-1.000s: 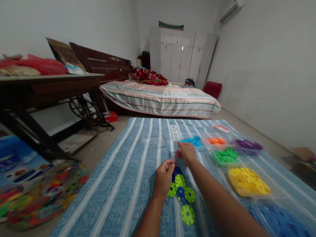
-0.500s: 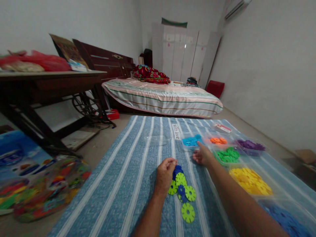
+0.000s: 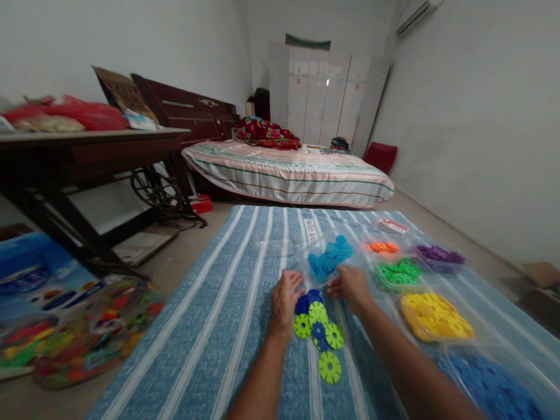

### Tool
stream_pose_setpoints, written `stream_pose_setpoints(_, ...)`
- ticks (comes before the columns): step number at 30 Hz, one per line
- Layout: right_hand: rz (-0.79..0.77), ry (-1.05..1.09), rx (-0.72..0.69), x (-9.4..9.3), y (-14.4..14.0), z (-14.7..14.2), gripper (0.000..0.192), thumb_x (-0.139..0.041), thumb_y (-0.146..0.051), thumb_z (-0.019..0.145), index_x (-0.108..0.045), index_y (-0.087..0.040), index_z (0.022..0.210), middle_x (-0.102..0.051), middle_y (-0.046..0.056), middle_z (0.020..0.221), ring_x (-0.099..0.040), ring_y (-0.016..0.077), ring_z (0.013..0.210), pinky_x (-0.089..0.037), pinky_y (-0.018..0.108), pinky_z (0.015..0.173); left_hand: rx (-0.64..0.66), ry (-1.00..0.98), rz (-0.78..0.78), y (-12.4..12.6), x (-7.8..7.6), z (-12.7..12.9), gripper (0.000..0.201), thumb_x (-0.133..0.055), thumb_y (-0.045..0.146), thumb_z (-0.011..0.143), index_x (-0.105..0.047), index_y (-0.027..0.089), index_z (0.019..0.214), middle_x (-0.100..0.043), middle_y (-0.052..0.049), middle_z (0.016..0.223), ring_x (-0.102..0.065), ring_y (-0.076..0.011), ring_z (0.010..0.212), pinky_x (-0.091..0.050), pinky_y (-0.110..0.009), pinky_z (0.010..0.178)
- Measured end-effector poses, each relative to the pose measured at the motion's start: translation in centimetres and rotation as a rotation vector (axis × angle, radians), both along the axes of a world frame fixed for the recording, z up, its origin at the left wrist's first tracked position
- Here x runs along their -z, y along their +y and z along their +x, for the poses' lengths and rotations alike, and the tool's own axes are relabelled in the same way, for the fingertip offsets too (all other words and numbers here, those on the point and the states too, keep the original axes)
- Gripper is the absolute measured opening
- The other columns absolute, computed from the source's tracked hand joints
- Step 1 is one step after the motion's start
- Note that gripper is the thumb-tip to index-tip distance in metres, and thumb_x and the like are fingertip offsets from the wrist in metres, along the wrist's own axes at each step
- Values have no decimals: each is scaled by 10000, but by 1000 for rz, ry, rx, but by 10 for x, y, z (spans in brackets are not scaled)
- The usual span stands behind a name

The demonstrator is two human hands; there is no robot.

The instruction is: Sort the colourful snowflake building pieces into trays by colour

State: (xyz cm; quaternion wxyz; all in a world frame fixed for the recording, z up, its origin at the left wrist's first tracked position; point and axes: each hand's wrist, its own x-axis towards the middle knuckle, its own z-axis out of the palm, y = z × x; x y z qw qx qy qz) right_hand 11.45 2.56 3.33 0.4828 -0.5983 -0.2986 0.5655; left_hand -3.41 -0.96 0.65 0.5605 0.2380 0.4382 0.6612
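1. Head view: the person's two bare forearms reach forward over a blue and white striped mat [image 3: 210, 326] spread on the floor.
2. The left hand [image 3: 285, 300] lies palm down on the mat, fingers loosely spread and closed on nothing. Its fingertips are just beside a clear tray of light blue discs [image 3: 327, 261].
3. Touching the right side of the left hand is a small cluster of joined discs [image 3: 318, 326], lime green and dark blue, flat on the mat. One more lime green disc sits at the cluster's near end, toward the person.
4. The right hand [image 3: 352, 286] is just right of the cluster. Its fingers curl at the near edge of the tray of light blue discs, which is tipped up toward the person. Whether the fingers truly clamp the rim or only press on it, I cannot tell.
5. Right of the right hand stand more clear trays: green discs [image 3: 399, 272], orange discs [image 3: 380, 247] beyond them, purple discs [image 3: 437, 254] farther right, yellow discs [image 3: 437, 318] nearer the person, and dark blue discs [image 3: 494, 388] nearest of all.
6. Well left of the left hand, a clear bag of mixed coloured pieces [image 3: 91, 332] lies at the mat's edge.
7. Far beyond both hands is a low bed [image 3: 289, 172] with a striped cover, and a dark wooden tabletop [image 3: 87, 143] stands at the far left.
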Motion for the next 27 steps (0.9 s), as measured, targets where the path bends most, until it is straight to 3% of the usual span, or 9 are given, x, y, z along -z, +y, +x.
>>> stream_pose_setpoints(7,443,-370,-33,8,-34,-11,303,-478,-401,840,-593,-180,1012,-590,-26,547,-557,144,477,-438,229,479,11,-113,-41,0,-6,-5,592,-349,646,894,-625,135,1009,-717,-137,1005,-687,-219,932,-549,-316,764)
stream_pose_setpoints(9,499,-485,-28,12,-39,-9,258,-463,-404,843,-612,-195,869,-593,-10,567,-551,141,517,-437,234,530,19,-73,-47,-1,-6,-5,613,-373,680,863,-640,142,985,-729,-105,937,-694,-210,886,-548,-297,728)
stream_pose_setpoints(12,550,-611,-51,15,-42,-5,352,-441,-441,856,-583,-203,640,-552,6,512,-535,143,524,-422,239,569,24,-22,-44,-2,-7,-5,659,-411,730,808,-666,131,909,-731,-98,875,-696,-216,852,-545,-288,695)
stream_pose_setpoints(18,600,-604,-41,9,-37,-7,491,-416,-536,869,-619,-160,627,-647,69,595,-624,166,586,-455,260,610,77,-82,10,-1,-9,-4,679,-520,758,720,-670,105,829,-726,-125,819,-689,-224,775,-542,-306,678)
stream_pose_setpoints(21,564,-409,36,1,-23,-8,442,-485,-551,831,-635,-140,888,-651,31,604,-628,160,543,-481,257,559,62,-86,-1,-1,-10,-4,664,-491,737,762,-670,105,856,-733,-145,871,-693,-249,848,-542,-349,758)
stream_pose_setpoints(23,438,-239,80,-6,-8,-8,472,-509,-522,827,-560,-139,1098,-637,-6,583,-612,153,483,-474,242,488,61,-53,-25,-1,-9,-4,672,-470,736,776,-674,103,872,-734,-160,923,-689,-266,907,-526,-378,831)
stream_pose_setpoints(25,275,-125,81,-12,11,-7,459,-500,-490,844,-517,-130,1128,-612,-18,538,-590,150,432,-456,228,431,71,19,-36,0,-7,-4,677,-481,738,765,-679,102,890,-734,-164,952,-683,-279,947,-503,-398,885)
stream_pose_setpoints(27,190,-85,68,-17,30,-5,424,-490,-495,858,-538,-115,1042,-596,0,511,-583,153,415,-457,230,414,77,99,-27,1,-5,-5,670,-508,733,749,-681,106,908,-735,-159,962,-680,-290,958,-484,-418,918)
